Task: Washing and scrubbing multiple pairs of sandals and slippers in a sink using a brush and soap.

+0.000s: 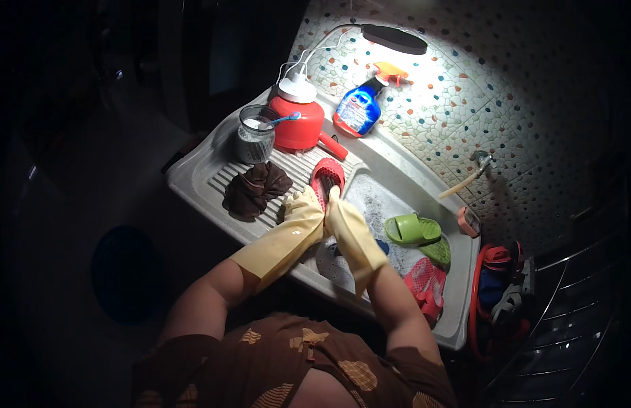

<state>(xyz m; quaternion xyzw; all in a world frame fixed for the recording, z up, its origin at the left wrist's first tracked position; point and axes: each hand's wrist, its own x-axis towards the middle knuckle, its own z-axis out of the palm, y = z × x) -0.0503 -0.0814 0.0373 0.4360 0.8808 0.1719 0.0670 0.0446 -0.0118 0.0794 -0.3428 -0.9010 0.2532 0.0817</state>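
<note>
My left hand, in a cream rubber glove, grips a red slipper over the ribbed drainboard, at the edge of the basin. In a matching glove, my right hand is at the slipper's opening; something dark shows inside, too hidden to identify. A green slide sandal and another green slipper lie in the sudsy basin. Nearer me there is red footwear. A dark blue item is partly hidden behind my right glove. Left of my hands lies a crumpled brown cloth.
Behind the cloth stand a glass jar of white powder with a spoon and a red container bearing a lamp. A blue spray bottle leans by the wall. At right are a tap, a red basin of footwear and a metal rack.
</note>
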